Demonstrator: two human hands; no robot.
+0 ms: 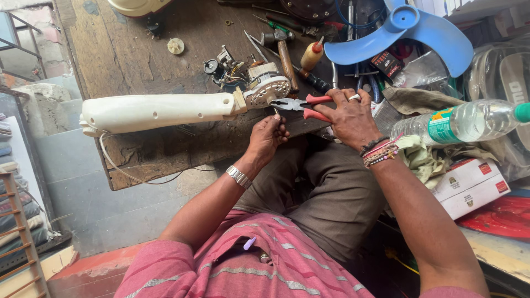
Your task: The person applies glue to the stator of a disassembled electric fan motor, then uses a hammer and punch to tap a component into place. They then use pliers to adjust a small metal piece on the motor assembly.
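A cream plastic fan stand [154,112] lies across the wooden workbench [121,49], with a round motor part [267,89] at its right end. My right hand [349,116] grips red-handled pliers [302,104], whose jaws touch the motor part. My left hand [266,136] is closed just below the jaws, pinching a small thin piece I cannot make out. A metal watch sits on my left wrist, bead bracelets on my right.
A blue fan blade [411,30], a hammer [285,52], screwdrivers and loose wired parts [226,69] lie on the bench. A plastic water bottle [464,121], rags and a white carton [469,185] sit at right. A white cord [118,168] hangs off the bench.
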